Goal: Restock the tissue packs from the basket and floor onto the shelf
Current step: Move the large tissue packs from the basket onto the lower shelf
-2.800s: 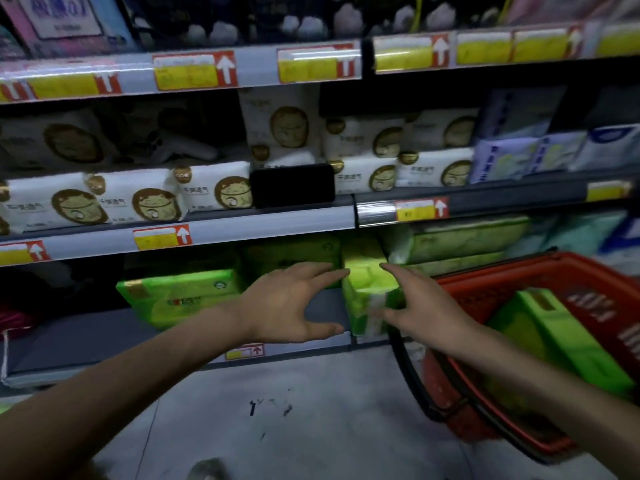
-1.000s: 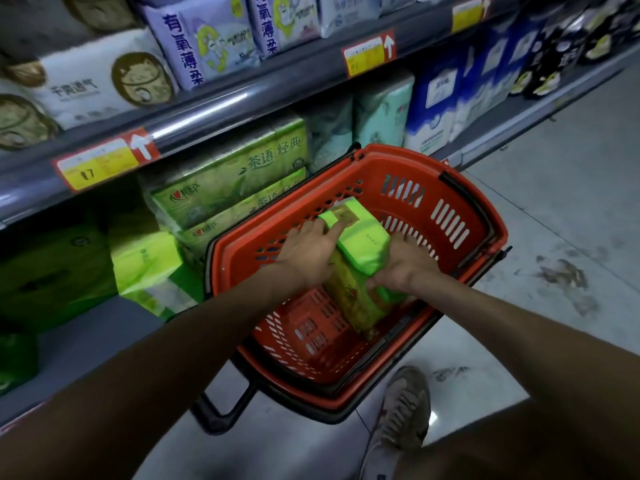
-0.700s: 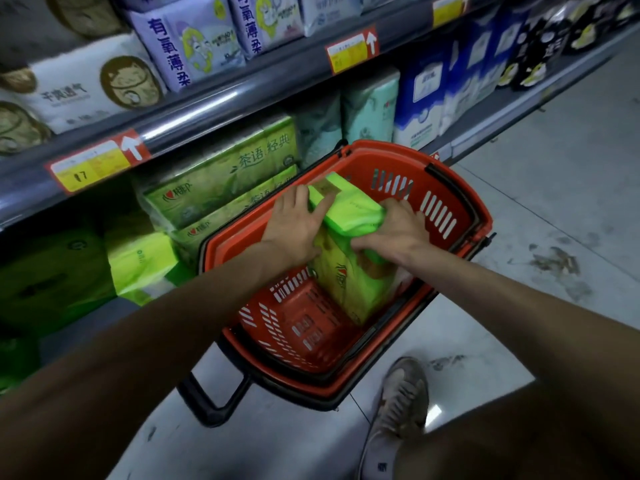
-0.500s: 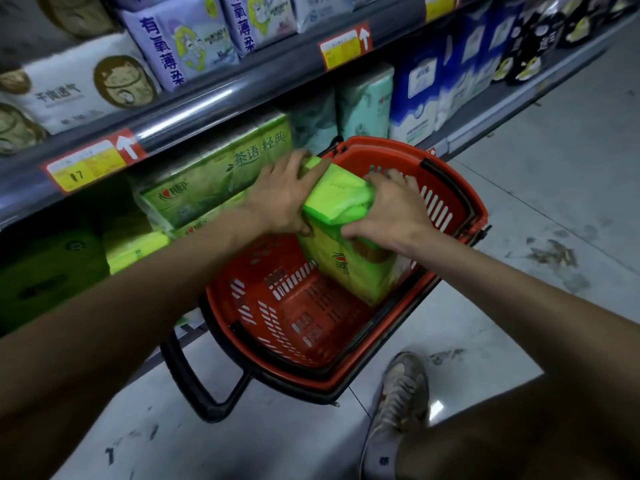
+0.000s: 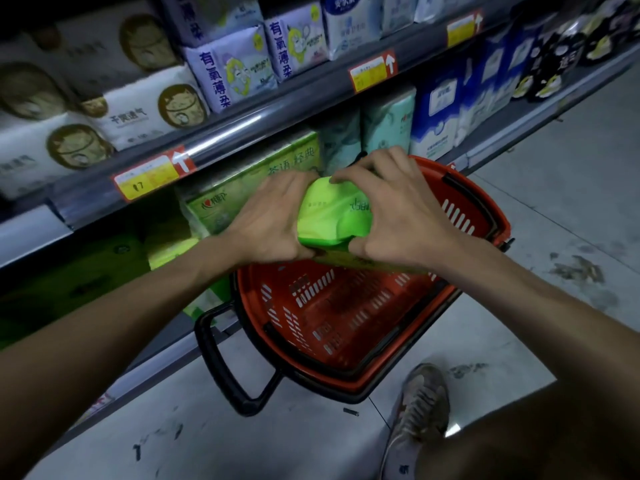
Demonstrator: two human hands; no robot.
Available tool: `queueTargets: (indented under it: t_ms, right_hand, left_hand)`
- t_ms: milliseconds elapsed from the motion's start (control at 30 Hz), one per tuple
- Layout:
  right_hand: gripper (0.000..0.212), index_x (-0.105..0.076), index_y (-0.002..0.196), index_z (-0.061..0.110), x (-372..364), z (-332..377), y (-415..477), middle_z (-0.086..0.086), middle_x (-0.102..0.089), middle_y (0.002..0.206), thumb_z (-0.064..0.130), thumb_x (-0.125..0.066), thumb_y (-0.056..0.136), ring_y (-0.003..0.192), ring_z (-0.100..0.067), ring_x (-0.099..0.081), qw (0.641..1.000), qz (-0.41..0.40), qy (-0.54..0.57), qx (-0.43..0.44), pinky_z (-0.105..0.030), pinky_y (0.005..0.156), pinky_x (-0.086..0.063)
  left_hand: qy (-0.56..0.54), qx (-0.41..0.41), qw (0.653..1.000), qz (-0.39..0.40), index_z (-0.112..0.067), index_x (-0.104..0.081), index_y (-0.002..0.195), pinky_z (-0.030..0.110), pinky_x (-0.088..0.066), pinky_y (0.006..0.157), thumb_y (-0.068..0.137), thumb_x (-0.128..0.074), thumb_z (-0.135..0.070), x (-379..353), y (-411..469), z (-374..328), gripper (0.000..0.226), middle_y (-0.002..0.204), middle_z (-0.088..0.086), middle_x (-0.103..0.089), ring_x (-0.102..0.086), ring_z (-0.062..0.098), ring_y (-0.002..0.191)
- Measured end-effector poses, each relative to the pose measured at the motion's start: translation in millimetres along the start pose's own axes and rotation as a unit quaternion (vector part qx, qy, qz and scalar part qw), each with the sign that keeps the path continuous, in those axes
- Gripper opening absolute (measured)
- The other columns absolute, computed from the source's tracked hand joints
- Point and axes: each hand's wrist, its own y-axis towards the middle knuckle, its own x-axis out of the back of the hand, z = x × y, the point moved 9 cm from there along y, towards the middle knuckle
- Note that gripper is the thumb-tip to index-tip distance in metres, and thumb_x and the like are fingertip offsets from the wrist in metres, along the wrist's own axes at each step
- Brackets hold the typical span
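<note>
Tissue pack [image 5: 332,213], bright green and wrapped in plastic, is held in both hands above the red basket [image 5: 483,206], at about the height of the basket's far rim and just in front of the bottom shelf [image 5: 31,233]. The left hand [image 5: 270,220] clasps its left side, fingers [image 5: 294,183] spread up along the wrapper and the thumb hooked under the near corner. The right hand [image 5: 394,209] grips the right side, fingers [image 5: 367,168] curled over the far end and the thumb pressed against the near edge. I cannot tell whether the underside of the pack touches the basket.

The basket sits on the grey floor [image 5: 554,174], close against the shelving, its black handle [image 5: 221,368] lowered toward the person. Behind the hands, larger green tissue bundles [image 5: 239,192] lie stacked on the bottom shelf, with a lime-green pack [image 5: 173,249] standing to their left. To their right stand teal packs [image 5: 389,123] and blue-and-white packs [image 5: 438,116]. On the shelf above sit white packs with a cat face [image 5: 149,112] and lavender packs [image 5: 239,69]. A yellow price tag [image 5: 149,174] is fixed to the rail below them. A worn sneaker [image 5: 419,407] is planted on the floor near the basket.
</note>
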Motion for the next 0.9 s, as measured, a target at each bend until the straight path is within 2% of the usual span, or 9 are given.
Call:
queueTargets:
  t_ms: [100, 200, 300, 367, 500, 600, 667, 800, 900]
  right_hand:
    - [0.091, -0.057, 0.140, 0.019, 12.2, 16.5, -4.2, -0.005, -0.059, 0.126, 0.045, -0.069, 0.054, 0.119, -0.028, -0.047, 0.998, -0.032, -0.008, 0.048, -0.040, 0.098, -0.039]
    - [0.085, -0.058, 0.140, 0.015, 24.2, 34.3, -6.6, -0.009, -0.058, 0.132, 0.038, -0.070, 0.059, 0.125, -0.031, -0.048, 0.994, -0.068, 0.006, 0.082, -0.045, 0.102, -0.043]
    - [0.073, -0.059, 0.142, 0.013, 40.7, 52.8, -10.6, -0.015, -0.055, 0.138, 0.028, -0.073, 0.072, 0.132, -0.033, -0.048, 0.985, -0.121, 0.008, 0.123, -0.045, 0.107, -0.045]
    - [0.067, -0.057, 0.145, 0.013, 51.8, 59.8, -12.8, -0.018, -0.053, 0.141, 0.028, -0.075, 0.082, 0.134, -0.032, -0.048, 0.979, -0.159, 0.018, 0.123, -0.040, 0.106, -0.047]
    - [0.077, -0.049, 0.152, 0.011, 59.1, 61.7, -10.3, -0.015, -0.052, 0.139, 0.041, -0.078, 0.087, 0.131, -0.028, -0.051, 0.975, -0.194, 0.091, 0.067, -0.039, 0.107, -0.047]
    - [0.097, -0.028, 0.162, 0.016, 55.1, 65.2, -4.9, 0.001, -0.042, 0.151, 0.049, -0.078, 0.086, 0.139, -0.009, -0.042, 0.971, -0.175, 0.159, 0.026, -0.037, 0.115, -0.042]
    - [0.113, -0.011, 0.165, 0.024, 51.0, 66.2, -3.3, 0.016, -0.029, 0.156, 0.058, -0.079, 0.082, 0.143, 0.006, -0.029, 0.962, -0.162, 0.218, -0.014, -0.034, 0.119, -0.035]
    - [0.125, -0.002, 0.161, 0.048, 31.1, 61.4, 0.1, 0.006, -0.021, 0.169, 0.081, -0.077, 0.067, 0.156, -0.019, -0.023, 0.927, -0.137, 0.329, -0.112, -0.059, 0.121, -0.032]
    - [0.128, -0.004, 0.157, 0.057, 12.0, 62.3, 3.7, 0.011, -0.013, 0.171, 0.088, -0.076, 0.057, 0.157, -0.017, -0.016, 0.886, -0.107, 0.412, -0.183, -0.059, 0.123, -0.028]
  left_hand:
    - [-0.045, 0.036, 0.998, -0.039, -0.012, -0.039, 0.151, 0.030, -0.023, 0.106, 0.053, -0.095, -0.047, 11.0, -17.3, 3.2, 0.118, 0.141, 0.010, -0.049, -0.040, 0.022, 0.129]
    - [-0.073, 0.054, 0.994, -0.065, -0.015, -0.042, 0.149, 0.031, -0.026, 0.105, 0.050, -0.088, -0.052, 24.3, -30.8, 3.6, 0.115, 0.138, 0.004, -0.050, -0.042, 0.020, 0.127]
    - [-0.135, 0.098, 0.981, -0.101, -0.021, -0.047, 0.143, 0.038, -0.045, 0.102, 0.046, -0.095, -0.058, 39.6, -48.5, 16.7, 0.115, 0.133, -0.006, -0.056, -0.055, 0.020, 0.122]
    - [-0.196, 0.135, 0.963, -0.128, -0.024, -0.049, 0.139, 0.036, -0.053, 0.095, 0.044, -0.101, -0.055, 49.4, -64.6, 27.9, 0.112, 0.126, -0.007, -0.063, -0.062, 0.012, 0.115]
    - [-0.267, 0.192, 0.928, -0.177, -0.033, -0.050, 0.129, 0.018, -0.050, 0.085, 0.040, -0.103, -0.049, 69.9, -99.5, 43.3, 0.105, 0.115, -0.021, -0.063, -0.061, -0.009, 0.104]
    - [-0.298, 0.222, 0.904, -0.211, -0.030, -0.052, 0.129, 0.015, -0.051, 0.084, 0.035, -0.100, -0.056, 88.6, -127.9, 50.4, 0.108, 0.117, -0.018, -0.065, -0.063, -0.007, 0.106]
    - [-0.309, 0.235, 0.892, -0.232, -0.025, -0.054, 0.131, 0.017, -0.053, 0.087, 0.036, -0.105, -0.050, 99.5, -147.9, 53.3, 0.110, 0.119, -0.015, -0.066, -0.064, -0.003, 0.107]
    - [-0.342, 0.266, 0.860, -0.269, -0.023, -0.057, 0.129, 0.011, -0.054, 0.081, 0.033, -0.105, -0.048, 117.7, -189.5, 60.8, 0.111, 0.116, -0.013, -0.070, -0.067, -0.006, 0.100]
    - [-0.377, 0.301, 0.825, -0.296, -0.020, -0.061, 0.127, 0.026, -0.060, 0.088, 0.032, -0.101, -0.047, 127.8, -225.1, 76.5, 0.107, 0.116, -0.006, -0.075, -0.073, 0.006, 0.101]
